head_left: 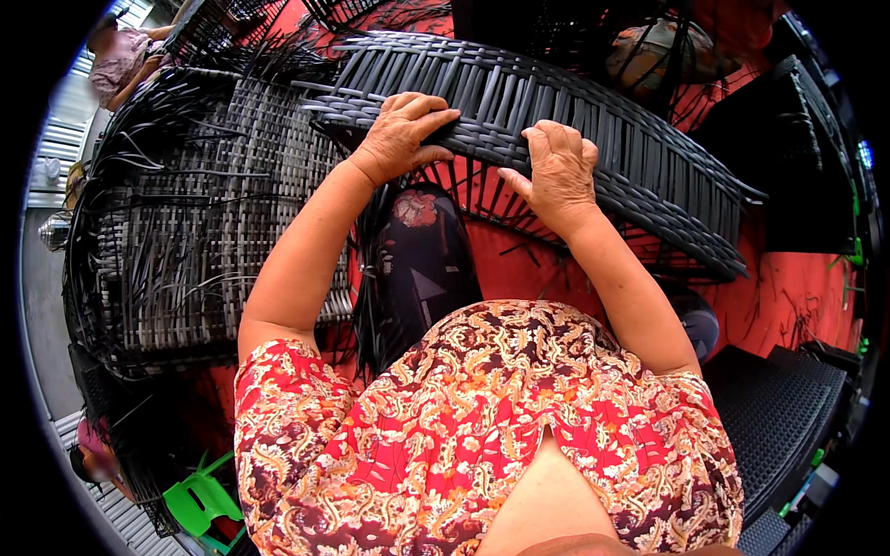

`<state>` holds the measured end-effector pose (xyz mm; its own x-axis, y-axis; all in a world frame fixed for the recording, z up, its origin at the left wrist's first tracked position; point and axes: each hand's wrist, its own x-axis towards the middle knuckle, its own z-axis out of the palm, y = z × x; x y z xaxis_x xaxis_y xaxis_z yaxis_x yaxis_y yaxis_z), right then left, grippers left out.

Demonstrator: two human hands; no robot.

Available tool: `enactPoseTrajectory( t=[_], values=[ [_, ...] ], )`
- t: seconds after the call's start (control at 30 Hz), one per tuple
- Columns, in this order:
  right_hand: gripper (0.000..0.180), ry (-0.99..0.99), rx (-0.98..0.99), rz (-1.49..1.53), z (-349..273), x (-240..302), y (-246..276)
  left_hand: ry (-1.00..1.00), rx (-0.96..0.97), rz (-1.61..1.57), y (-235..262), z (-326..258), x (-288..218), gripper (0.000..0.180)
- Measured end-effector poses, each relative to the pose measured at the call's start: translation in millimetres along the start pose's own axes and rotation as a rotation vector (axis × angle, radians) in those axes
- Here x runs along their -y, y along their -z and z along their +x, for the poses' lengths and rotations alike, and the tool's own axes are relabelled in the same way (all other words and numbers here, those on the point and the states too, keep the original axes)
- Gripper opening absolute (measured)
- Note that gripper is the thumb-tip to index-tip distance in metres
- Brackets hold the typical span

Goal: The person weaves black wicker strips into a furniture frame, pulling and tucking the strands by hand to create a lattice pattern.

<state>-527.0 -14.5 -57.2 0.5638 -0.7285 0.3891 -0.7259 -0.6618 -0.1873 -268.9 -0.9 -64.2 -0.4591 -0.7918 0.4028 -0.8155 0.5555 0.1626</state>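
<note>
Panel: dark woven wicker panel (556, 120), curved, lying across lap, well woven along near edge; loose strip ends (686, 199) sticking out on far/right side, so unfinished by the look.
L hand (400, 137): clamped on near edge.
R hand (559, 171): apart from L, fingers pressing weave.
Around: grey woven frame (199, 232) at left w/ loose strands; green stool (199, 500); black woven piece (779, 408) at right.
In the way: nothing btw hands.

The long curved woven rattan panel (556, 120), running from twelve o'clock toward three, is dark charcoal grey with loose strips of the same grey fringing its edge, and the floor (788, 306) beneath it is bright red-orange. At nine o'clock the large woven wicker frame (204, 213) mixes light grey and black strands in a checked weave. The short-sleeved patterned blouse (482, 426) at six o'clock is red with cream, gold and dark maroon paisley swirls, and a green plastic stool (199, 500) shows at seven o'clock.
</note>
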Motion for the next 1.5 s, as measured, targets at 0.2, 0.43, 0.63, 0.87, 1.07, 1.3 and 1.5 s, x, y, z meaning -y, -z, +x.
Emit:
enactPoseTrajectory(
  t=[0.2,0.43,0.63,0.87,1.07,1.3,1.5],
  values=[
    [0.055,0.011,0.022,-0.02,-0.9,-2.4,-3.7,-0.014,-0.037,-0.01,-4.1,0.0,2.5,0.057],
    [0.073,-0.012,0.005,0.005,-22.0,-29.5,19.1,0.052,0.024,0.083,24.4,-11.4,17.6,0.072],
    [0.073,-0.078,0.017,-0.065,-60.0,-74.1,12.1,0.207,0.073,0.18,9.6,-37.9,46.8,0.068],
    [0.064,-0.025,-0.092,-0.153,-65.1,-73.6,-5.2,0.14,-0.039,0.24,-5.9,-41.2,46.4,0.06],
    [0.061,-0.044,-0.147,-0.134,-69.6,-66.5,-5.8,0.116,-0.076,0.24,-9.1,-47.1,44.0,0.057],
    [0.069,-0.059,-0.126,-0.051,-69.7,-68.0,0.7,0.132,0.019,0.264,8.6,-42.6,38.1,0.057],
    [0.08,-0.227,-0.019,-0.199,-115.9,-123.0,29.6,0.025,0.131,0.04,-21.9,45.3,-70.5,0.072]
  ],
)
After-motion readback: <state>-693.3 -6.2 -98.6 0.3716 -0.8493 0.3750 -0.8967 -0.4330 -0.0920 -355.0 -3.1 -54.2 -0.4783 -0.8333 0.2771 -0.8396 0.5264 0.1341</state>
